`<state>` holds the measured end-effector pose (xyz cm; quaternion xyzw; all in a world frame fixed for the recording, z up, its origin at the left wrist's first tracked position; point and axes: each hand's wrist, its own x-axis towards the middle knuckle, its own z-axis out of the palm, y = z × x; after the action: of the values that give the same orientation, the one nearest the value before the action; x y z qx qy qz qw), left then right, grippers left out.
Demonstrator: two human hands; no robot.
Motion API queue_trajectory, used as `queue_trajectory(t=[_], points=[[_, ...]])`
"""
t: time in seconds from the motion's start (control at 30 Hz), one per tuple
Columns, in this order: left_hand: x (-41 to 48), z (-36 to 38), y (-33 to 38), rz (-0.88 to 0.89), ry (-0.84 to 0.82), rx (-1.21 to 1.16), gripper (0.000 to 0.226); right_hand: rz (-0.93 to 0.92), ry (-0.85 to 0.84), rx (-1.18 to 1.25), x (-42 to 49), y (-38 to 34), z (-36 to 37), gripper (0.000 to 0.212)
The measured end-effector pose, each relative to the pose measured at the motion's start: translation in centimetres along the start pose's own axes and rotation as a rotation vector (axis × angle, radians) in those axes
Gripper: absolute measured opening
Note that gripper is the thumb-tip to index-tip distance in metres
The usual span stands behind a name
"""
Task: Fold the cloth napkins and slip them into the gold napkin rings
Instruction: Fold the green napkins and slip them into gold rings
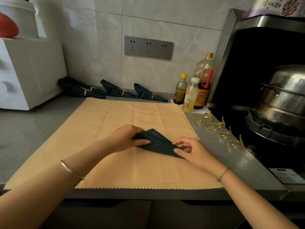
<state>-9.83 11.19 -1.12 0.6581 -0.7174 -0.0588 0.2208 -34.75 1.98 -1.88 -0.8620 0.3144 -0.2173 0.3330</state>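
Kitchen desk (24, 129), grey, tiled wall behind, with a tan scalloped cloth (132, 113) spread over the middle; the dark green napkin (158, 143) lies on that cloth near its centre, folded to a narrow wedge. Left hand (125, 138) grips the wide end, fingers curled over it; right hand (193, 151) pinches the narrow tip between thumb and fingers. Ringed napkins (118, 92) are lined up at the back against the wall, loose gold rings (236, 143) sit in a row on bare desk right of the cloth, bottles (191, 95) stand in the back corner, steel steamer pot (283, 96) far right.
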Motion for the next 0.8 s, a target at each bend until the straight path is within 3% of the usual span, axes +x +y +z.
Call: queue_trajectory(t=[0.1, 0.2, 0.53, 0.6, 0.7, 0.8], points=[[1.8, 0.0, -0.3, -0.048, 0.072, -0.040, 0.043, 0.081, 0.015, 0.160, 0.9, 0.3, -0.1, 0.016], [3.4, 0.2, -0.4, -0.133, 0.103, -0.087, 0.039, 0.150, 0.034, 0.237, 1.4, 0.4, -0.1, 0.013], [6.5, 0.3, 0.5, -0.293, 0.145, 0.128, 0.042, 0.241, 0.089, 0.164, 2.8, 0.4, 0.4, 0.020], [6.3, 0.5, 0.6, -0.218, 0.219, 0.145, 0.043, 0.247, 0.102, 0.101, 3.0, 0.6, 0.6, 0.022], [5.5, 0.8, 1.1, 0.064, 0.295, 0.131, 0.040, 0.215, 0.097, -0.041, 3.4, 0.7, 0.6, 0.024], [4.5, 1.2, 2.0, 0.216, 0.138, 0.095, 0.042, 0.225, 0.053, -0.182, 3.6, 0.5, 0.1, 0.028]])
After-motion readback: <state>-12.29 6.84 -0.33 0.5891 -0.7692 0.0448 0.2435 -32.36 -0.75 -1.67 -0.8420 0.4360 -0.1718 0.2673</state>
